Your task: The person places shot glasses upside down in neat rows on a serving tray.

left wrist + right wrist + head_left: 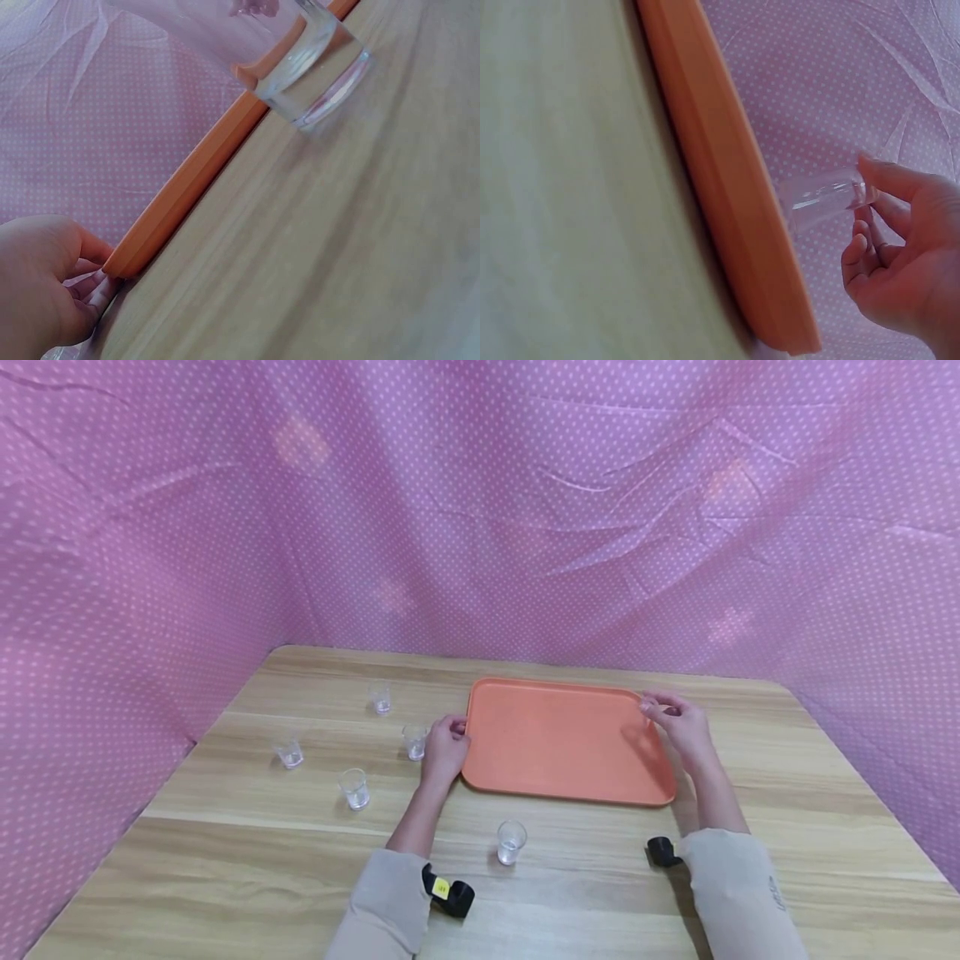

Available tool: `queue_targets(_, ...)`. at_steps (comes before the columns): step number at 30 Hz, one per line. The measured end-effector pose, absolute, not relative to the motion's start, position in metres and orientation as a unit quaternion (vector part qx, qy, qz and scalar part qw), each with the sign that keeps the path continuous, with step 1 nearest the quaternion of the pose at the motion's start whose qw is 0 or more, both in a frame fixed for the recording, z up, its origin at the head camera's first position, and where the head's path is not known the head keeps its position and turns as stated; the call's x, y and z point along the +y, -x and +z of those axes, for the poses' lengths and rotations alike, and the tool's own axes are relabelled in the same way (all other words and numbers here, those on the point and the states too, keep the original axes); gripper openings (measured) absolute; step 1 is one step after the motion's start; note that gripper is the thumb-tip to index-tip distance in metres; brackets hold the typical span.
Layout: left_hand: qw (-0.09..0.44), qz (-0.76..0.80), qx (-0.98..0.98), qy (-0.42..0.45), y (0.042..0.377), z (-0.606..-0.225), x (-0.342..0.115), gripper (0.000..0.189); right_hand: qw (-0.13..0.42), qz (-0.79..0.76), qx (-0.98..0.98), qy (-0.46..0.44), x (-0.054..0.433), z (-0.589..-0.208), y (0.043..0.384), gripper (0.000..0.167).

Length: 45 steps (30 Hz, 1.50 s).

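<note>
1. The tray (562,739) lies flat toward the far side of the table (225,868), its long sides running left to right, so that a hand can reach each end.
2. The left hand (446,752) grips the tray's left edge, fingers and thumb at the rim; this probably serves to steady it, leaving the other hand free to work over the surface.
3. The right hand (926,259) pinches a glass (817,199) by its base, at the tray's far right corner. The glass is upside down, mouth toward the tray; a hold at the base leaves the mouth end free of fingers.
4. Whether that mouth touches the tray is hard to say: the raised rim blocks the right wrist view, and the clear wall barely shows from above.
5. Five others stand upright on the table: the near glass (511,842) in front of the tray, the middle glass (415,742) just beside the left hand, and the far glass (380,699), outer glass (289,753) and front-left glass (355,788) farther left.
6. They stand apart from one another, a spacing that should let fingers close round any one without knocking its neighbour.
7. A dotted cloth (487,527) hangs behind the table, likely as a screen.
</note>
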<state>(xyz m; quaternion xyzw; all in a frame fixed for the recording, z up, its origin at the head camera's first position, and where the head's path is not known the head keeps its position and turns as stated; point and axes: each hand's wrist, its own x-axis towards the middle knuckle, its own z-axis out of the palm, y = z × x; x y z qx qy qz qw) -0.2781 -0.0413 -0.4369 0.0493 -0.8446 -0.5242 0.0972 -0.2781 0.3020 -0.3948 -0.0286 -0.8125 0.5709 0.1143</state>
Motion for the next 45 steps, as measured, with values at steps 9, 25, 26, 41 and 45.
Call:
queue_targets(9,0.095,-0.516,-0.85,-0.046,0.279,-0.438,-0.042,0.031,0.102,0.549,-0.83,0.0,0.302,-0.399,0.279,0.044)
queue_targets(25,0.09,-0.516,-0.85,-0.049,0.28,-0.439,-0.042,0.031,0.087,0.569,-0.818,-0.015,0.305,-0.408,0.279,0.043)
queue_targets(26,0.09,-0.517,-0.85,-0.05,0.281,-0.439,-0.042,0.031,0.086,0.571,-0.817,-0.015,0.305,-0.408,0.279,0.043)
queue_targets(41,0.089,-0.522,-0.847,-0.05,0.28,-0.439,-0.041,0.031,0.087,0.527,-0.845,-0.004,0.309,-0.405,0.278,0.041)
queue_targets(45,0.091,-0.524,-0.846,-0.047,0.279,-0.438,-0.041,0.031,0.077,0.53,-0.844,0.0,0.31,-0.404,0.277,0.041)
